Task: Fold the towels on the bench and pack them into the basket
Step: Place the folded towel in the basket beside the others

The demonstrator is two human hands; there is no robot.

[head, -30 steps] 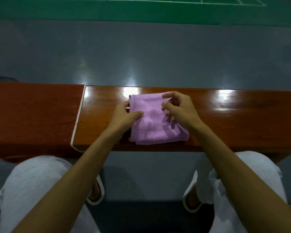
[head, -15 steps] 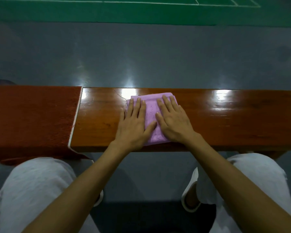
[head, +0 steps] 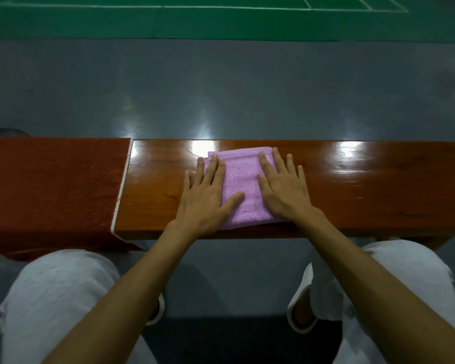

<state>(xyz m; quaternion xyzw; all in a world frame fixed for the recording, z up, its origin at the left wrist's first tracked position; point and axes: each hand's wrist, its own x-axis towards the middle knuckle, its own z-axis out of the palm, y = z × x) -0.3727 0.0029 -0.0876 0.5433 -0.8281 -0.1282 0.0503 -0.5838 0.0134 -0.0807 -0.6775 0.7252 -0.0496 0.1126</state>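
Folded pink towel [head: 241,187] lies mid-table [head: 378,185], at near edge. Left hand [head: 204,199] and right hand [head: 284,190] press flat, fingers [head: 279,161] straight, likely setting creases. Basket unseen.

towel [head: 241,185] sides under left hand [head: 205,198], right hand [head: 284,190], bench [head: 378,185] cropped right
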